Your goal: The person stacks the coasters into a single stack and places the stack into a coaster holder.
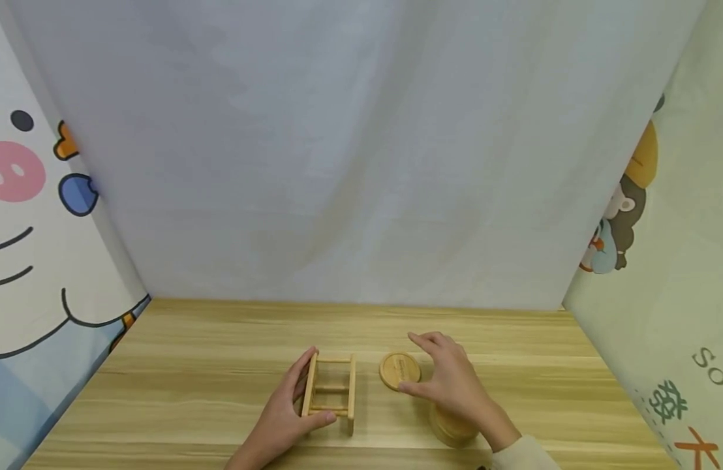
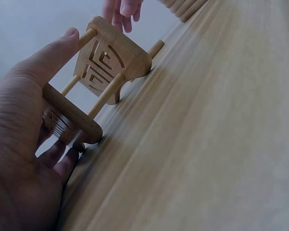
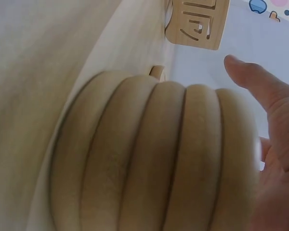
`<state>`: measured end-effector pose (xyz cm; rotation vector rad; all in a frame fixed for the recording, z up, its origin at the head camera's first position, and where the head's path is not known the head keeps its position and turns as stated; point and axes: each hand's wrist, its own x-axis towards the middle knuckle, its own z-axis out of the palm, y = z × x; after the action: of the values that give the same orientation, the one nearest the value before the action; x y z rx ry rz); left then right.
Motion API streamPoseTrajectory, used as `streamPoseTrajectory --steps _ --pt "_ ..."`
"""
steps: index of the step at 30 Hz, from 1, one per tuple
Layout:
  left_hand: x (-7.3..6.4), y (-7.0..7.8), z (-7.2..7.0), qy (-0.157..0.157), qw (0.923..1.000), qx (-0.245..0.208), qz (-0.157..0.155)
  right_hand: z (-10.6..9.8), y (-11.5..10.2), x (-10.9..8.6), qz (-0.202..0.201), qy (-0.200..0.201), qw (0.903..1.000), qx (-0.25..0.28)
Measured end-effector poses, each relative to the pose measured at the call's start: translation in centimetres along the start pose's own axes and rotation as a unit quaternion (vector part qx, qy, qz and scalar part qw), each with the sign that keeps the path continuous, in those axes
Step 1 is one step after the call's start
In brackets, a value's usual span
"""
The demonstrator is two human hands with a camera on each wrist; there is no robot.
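My left hand (image 1: 288, 408) grips a small wooden coaster rack (image 1: 352, 391), its thumb over the near crossbar and its fingers round the left side panel. In the left wrist view the rack (image 2: 111, 57) shows cut-out patterns in its panels and stands on the table. To its right lies a single round wooden coaster (image 1: 399, 371) with small markings on top. My right hand (image 1: 455, 378) has thumb and fingers spread apart, nothing between them, the thumb tip overlapping the coaster's edge. Below that hand is a stack of round coasters (image 3: 144, 159), partly hidden in the head view.
The light wood-grain table (image 1: 220, 339) ends at a pale hanging cloth (image 1: 361, 163) behind. Cartoon-printed panels stand on the left (image 1: 38, 248) and right (image 1: 661, 294).
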<state>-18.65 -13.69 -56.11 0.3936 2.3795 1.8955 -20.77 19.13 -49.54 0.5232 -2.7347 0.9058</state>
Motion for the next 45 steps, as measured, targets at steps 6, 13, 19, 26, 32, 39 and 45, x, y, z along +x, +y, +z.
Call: streamPoseTrajectory --steps 6,13,19,26,32,39,45 --pt "0.0 0.0 0.2 0.001 1.0 0.006 0.001 0.3 0.2 0.4 0.011 -0.02 0.9996 0.015" --pt "0.0 0.0 0.1 0.003 1.0 0.008 0.003 0.8 0.8 1.0 0.01 -0.035 0.9992 0.018" --pt "0.0 -0.1 0.1 -0.001 1.0 0.0 0.004 1.2 1.3 1.2 0.006 -0.04 0.9992 -0.002" --pt "0.1 -0.2 0.0 0.001 1.0 0.005 0.002 1.5 1.4 1.3 0.008 -0.035 0.9993 -0.007" --pt "0.1 -0.2 0.0 0.002 1.0 0.005 0.001 1.8 1.4 1.4 -0.001 -0.022 0.9997 -0.012" --pt "-0.1 0.0 0.0 0.004 1.0 0.009 0.0 2.0 1.5 1.4 -0.006 -0.024 0.9996 -0.01" --pt "-0.1 0.1 0.1 0.002 1.0 0.006 -0.001 2.2 1.8 1.2 -0.009 -0.03 0.9994 -0.014"
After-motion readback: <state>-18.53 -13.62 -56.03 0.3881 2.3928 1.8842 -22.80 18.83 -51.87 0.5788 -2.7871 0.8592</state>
